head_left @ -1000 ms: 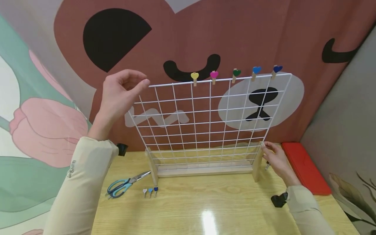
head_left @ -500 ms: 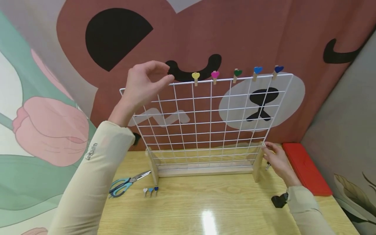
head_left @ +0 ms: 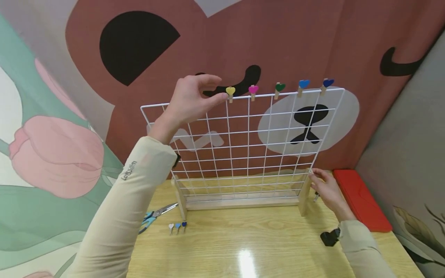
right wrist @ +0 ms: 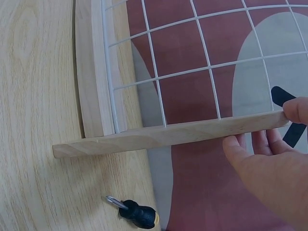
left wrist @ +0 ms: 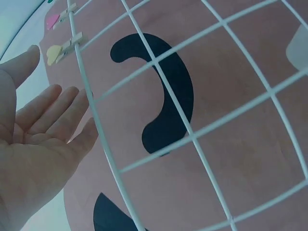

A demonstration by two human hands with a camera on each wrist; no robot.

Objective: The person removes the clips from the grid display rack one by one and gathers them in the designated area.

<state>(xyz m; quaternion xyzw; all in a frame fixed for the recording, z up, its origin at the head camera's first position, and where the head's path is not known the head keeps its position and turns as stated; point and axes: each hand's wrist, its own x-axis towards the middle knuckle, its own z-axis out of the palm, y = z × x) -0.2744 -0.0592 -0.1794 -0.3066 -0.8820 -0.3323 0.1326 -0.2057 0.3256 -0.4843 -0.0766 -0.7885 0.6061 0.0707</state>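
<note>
A white wire grid (head_left: 248, 114) stands upright in a wooden base on the table. Along its top wire sit several heart clothespins, among them a yellow one (head_left: 230, 91), a pink one (head_left: 253, 89) and a green one (head_left: 279, 87). My left hand (head_left: 189, 98) is beside the yellow clothespin, thumb tip close to it. In the left wrist view its fingers (left wrist: 62, 113) are spread, hold nothing, and appear apart from that clothespin. My right hand (head_left: 328, 189) pinches the upper end of the right wooden upright (right wrist: 183, 132), thumb on one side, fingers on the other.
Three small heart clothespins (head_left: 177, 226) lie at the front left, near scissors (head_left: 166, 209) partly hidden by my left sleeve. A stubby screwdriver (right wrist: 137, 214) lies beside the right upright. A flat red case (head_left: 361, 200) is at the right. A printed curtain hangs behind.
My left hand has moved right along the top of the grid, from its left end to the yellow clothespin. My right hand has stayed at the upright.
</note>
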